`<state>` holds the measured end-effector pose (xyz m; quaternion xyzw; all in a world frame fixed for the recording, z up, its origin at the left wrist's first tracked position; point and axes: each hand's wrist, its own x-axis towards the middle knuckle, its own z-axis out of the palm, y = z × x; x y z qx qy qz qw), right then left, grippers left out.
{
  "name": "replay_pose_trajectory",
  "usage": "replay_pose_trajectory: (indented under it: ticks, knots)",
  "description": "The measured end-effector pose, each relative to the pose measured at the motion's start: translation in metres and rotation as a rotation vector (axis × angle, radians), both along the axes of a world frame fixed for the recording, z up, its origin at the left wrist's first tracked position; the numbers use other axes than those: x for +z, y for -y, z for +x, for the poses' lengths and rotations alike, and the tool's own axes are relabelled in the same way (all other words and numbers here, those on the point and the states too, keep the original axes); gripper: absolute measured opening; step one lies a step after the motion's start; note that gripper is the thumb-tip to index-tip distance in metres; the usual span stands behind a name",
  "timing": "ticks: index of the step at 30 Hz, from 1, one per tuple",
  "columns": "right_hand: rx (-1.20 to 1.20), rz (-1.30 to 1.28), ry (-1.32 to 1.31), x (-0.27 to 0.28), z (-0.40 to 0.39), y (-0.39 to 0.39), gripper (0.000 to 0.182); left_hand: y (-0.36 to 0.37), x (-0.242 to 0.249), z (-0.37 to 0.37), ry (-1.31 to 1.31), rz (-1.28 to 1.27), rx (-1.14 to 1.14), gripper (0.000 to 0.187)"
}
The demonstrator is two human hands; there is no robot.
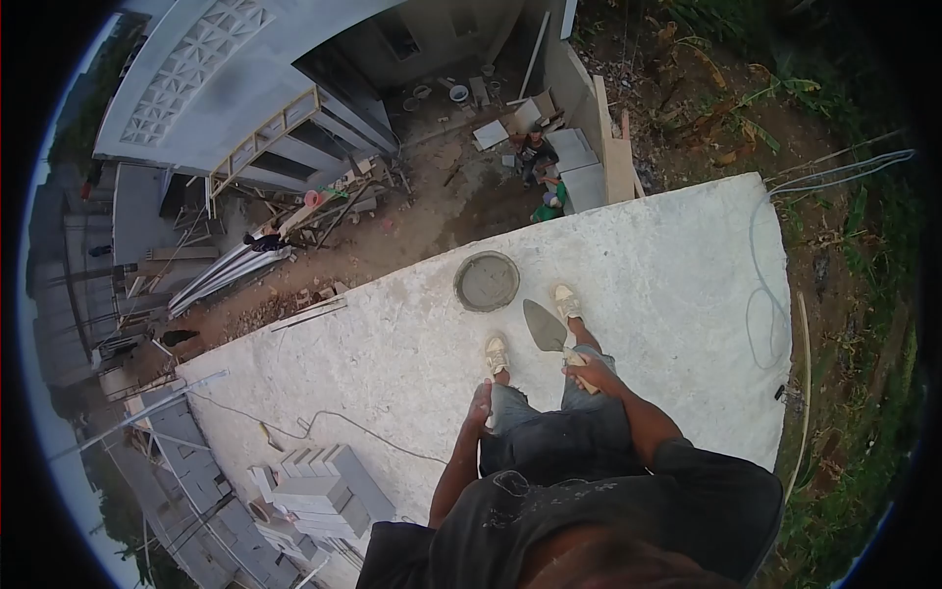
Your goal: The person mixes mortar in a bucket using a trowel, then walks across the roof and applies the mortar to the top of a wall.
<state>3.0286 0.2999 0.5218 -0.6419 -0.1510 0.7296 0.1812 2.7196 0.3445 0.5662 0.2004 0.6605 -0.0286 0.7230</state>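
Note:
My right hand point(589, 373) is closed around the handle of a trowel point(546, 326), whose pointed blade is grey and angled toward the upper left, near my right shoe. On the left, my left hand point(480, 404) rests against my thigh with its fingers extended, holding nothing visible. A round tub point(487, 282) of smooth grey mortar sits on the pale slab point(392, 344), just beyond my feet and left of the trowel blade.
Light blocks point(324, 491) are stacked at the lower left, near a cable point(363, 429). The slab's far edge point(412, 265) drops to a lower work area with people point(549, 198), planks and debris. A pale blue hose point(754, 255) loops at the right edge, beside vegetation.

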Motion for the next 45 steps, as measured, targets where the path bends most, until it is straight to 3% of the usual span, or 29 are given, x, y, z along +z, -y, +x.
replay_pose_trajectory:
  ticks: [3,5,9,11,12,13,18,19,21,22,25,27,31,33,35,37,38,40,41,42,45]
  knots:
    - [0.12,0.061,0.068,0.011,0.008,-0.021,0.036,-0.054,0.036,0.014,-0.002,0.184,0.287,0.078]
    - [0.246,0.143,0.179,0.028,0.015,-0.033,0.04,-0.079,0.026,0.009,0.139,0.34,0.28,0.09]
    - [0.367,0.279,0.221,0.027,0.038,-0.044,0.046,-0.104,0.051,0.022,0.083,0.439,0.151,0.088]
    - [0.359,0.253,0.267,0.058,0.031,-0.049,0.045,-0.091,0.053,0.017,0.07,0.427,0.082,0.087]
    - [0.332,0.295,0.279,0.023,0.033,-0.037,0.044,-0.078,0.05,0.008,0.117,0.428,0.071,0.086]
    - [0.243,0.209,0.235,0.042,0.026,-0.035,0.039,-0.067,0.051,0.002,0.085,0.386,0.019,0.085]
    - [-0.124,0.126,0.071,0.035,-0.019,0.006,0.033,0.025,0.007,-0.071,-0.133,0.273,-0.044,0.083]
    - [-0.107,0.132,0.091,0.028,-0.028,0.013,0.033,0.045,0.003,-0.091,-0.176,0.225,-0.03,0.083]
    - [-0.072,0.138,0.134,0.013,-0.037,0.027,0.033,0.104,-0.071,-0.168,-0.087,0.269,-0.02,0.083]
    - [-0.003,0.108,0.18,0.027,-0.037,0.026,0.031,0.117,-0.07,-0.19,-0.153,0.179,-0.027,0.081]
    - [-0.007,0.167,0.105,0.04,-0.031,0.021,0.032,0.118,-0.053,-0.226,-0.316,0.041,0.01,0.076]
    - [0.03,0.183,0.072,0.035,-0.02,0.012,0.035,0.092,-0.01,-0.219,-0.416,0.048,0.107,0.072]
    - [0.078,0.152,0.044,0.03,-0.013,-0.003,0.043,0.051,-0.003,-0.204,-0.222,0.306,0.355,0.084]
    - [0.141,0.243,0.115,0.035,-0.015,-0.012,0.051,0.025,-0.003,-0.173,-0.119,0.351,0.346,0.084]
    - [0.155,0.315,0.233,0.032,-0.013,-0.004,0.055,0.002,-0.004,-0.126,-0.124,0.354,0.258,0.075]
    - [0.194,0.21,0.297,0.031,-0.015,0.008,0.062,-0.016,0.001,-0.083,-0.017,0.322,0.075,0.074]
    - [0.197,0.156,0.322,0.047,-0.018,0.014,0.064,-0.026,0.02,-0.06,0.021,0.317,-0.141,0.076]
    - [0.116,0.334,0.46,0.044,-0.029,0.044,0.066,-0.046,0.028,-0.043,0.143,0.37,-0.57,0.075]
    - [-0.046,0.286,0.326,0.048,-0.038,0.064,0.064,-0.053,0.03,-0.041,0.201,0.4,-0.753,0.075]
    - [-0.191,0.255,0.187,0.056,-0.044,0.08,0.062,-0.062,0.03,-0.042,0.166,0.418,-0.82,0.073]
    - [-0.266,0.281,0.272,0.051,-0.046,0.132,0.059,-0.09,0.023,-0.073,-0.015,0.453,-0.889,0.072]
